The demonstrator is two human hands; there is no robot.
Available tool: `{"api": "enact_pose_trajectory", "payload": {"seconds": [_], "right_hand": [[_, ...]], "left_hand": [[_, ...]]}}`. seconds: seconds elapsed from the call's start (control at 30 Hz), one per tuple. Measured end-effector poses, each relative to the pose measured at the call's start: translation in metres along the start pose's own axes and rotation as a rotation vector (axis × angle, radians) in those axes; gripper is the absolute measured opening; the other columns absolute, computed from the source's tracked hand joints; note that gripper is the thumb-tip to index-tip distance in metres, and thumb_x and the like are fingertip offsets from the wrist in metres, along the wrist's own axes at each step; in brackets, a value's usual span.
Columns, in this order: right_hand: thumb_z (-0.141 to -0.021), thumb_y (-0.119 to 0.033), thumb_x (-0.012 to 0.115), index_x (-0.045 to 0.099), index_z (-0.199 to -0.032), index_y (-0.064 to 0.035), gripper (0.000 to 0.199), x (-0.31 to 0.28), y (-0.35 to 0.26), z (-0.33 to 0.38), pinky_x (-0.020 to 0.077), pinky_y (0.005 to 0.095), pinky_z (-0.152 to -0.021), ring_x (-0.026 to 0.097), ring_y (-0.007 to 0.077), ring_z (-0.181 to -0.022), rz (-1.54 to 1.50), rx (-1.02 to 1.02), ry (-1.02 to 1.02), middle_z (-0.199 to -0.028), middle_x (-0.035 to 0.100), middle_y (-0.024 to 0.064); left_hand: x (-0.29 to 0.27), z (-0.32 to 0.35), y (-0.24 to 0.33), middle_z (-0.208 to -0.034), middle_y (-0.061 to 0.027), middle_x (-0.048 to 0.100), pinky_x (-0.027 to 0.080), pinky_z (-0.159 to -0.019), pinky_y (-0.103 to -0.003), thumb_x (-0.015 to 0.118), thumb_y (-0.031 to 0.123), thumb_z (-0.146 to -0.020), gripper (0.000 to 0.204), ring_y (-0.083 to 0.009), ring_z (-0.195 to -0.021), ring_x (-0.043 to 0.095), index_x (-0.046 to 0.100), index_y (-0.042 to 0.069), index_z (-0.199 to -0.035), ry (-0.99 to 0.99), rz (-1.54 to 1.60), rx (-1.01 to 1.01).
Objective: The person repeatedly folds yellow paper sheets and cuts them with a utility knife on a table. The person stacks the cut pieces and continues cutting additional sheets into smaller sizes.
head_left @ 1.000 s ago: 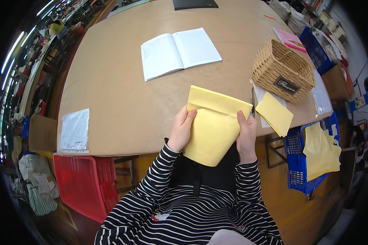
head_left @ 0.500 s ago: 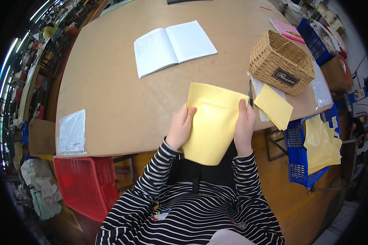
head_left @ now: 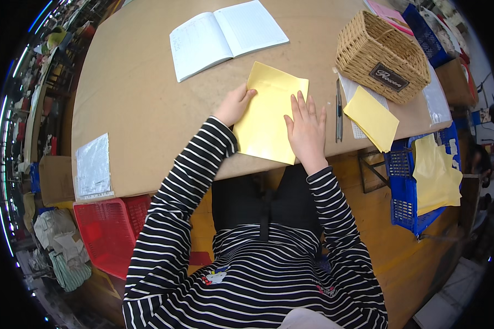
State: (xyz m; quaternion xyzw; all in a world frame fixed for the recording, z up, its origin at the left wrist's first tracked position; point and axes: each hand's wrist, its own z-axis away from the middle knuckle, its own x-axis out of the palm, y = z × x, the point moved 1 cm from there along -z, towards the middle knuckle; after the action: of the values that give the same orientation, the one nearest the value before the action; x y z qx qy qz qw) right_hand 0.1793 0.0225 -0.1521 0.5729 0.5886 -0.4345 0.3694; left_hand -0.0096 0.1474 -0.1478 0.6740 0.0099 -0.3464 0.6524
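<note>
A yellow sheet (head_left: 269, 118), perhaps a stack of several, lies on the brown table (head_left: 142, 109) close to its front edge. My left hand (head_left: 235, 105) grips its left side, thumb on top and the other fingers hidden underneath. Flat over the right side rests my right hand (head_left: 307, 131), fingers stretched out and a little apart. Just to the right of that hand are slim dark pen-like tools (head_left: 339, 112). Beyond them sits a small pile of yellow sheets (head_left: 372, 118), partly over a white gridded paper.
An open notebook (head_left: 228, 35) lies at the back. At the right stands a wicker basket (head_left: 381, 60), with a pink booklet (head_left: 387, 13) behind it. Below the table's right edge, a blue crate (head_left: 403, 192) carries yellow scraps (head_left: 434, 175). A red crate (head_left: 107, 236) stands lower left.
The yellow sheet was raised and bowed between both hands; now it lies flatter and farther forward on the table. My right hand has gone from pinching its edge to lying flat on it.
</note>
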Motion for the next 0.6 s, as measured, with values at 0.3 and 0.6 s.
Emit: {"api": "enact_pose_trajectory", "payload": {"seconds": [0.3, 0.6], "right_hand": [[-0.096, -0.046, 0.053, 0.044, -0.148, -0.0151, 0.061, -0.003, -0.009, 0.0, 0.0218, 0.0557, -0.117, 0.037, 0.0235, -0.141, 0.115, 0.001, 0.012, -0.153, 0.042, 0.0019], [-0.096, -0.046, 0.052, 0.041, -0.15, -0.0218, 0.06, -0.03, -0.024, 0.043, 0.0211, 0.0589, -0.115, 0.034, 0.0233, -0.141, 0.03, -0.062, -0.105, -0.157, 0.036, -0.0036]], "left_hand": [[0.006, -0.004, 0.014, -0.096, -0.0251, 0.068, 0.054, -0.078, -0.039, 0.046, 0.028, -0.104, 0.036, -0.0322, -0.089, 0.068, 0.055, -0.003, -0.12, 0.109, -0.409, -0.093], [0.041, 0.02, 0.036, -0.085, -0.0239, 0.066, 0.05, -0.062, -0.053, 0.042, 0.02, -0.101, 0.019, -0.0443, -0.073, 0.065, 0.049, 0.002, -0.098, 0.332, -0.657, 0.035]]}}
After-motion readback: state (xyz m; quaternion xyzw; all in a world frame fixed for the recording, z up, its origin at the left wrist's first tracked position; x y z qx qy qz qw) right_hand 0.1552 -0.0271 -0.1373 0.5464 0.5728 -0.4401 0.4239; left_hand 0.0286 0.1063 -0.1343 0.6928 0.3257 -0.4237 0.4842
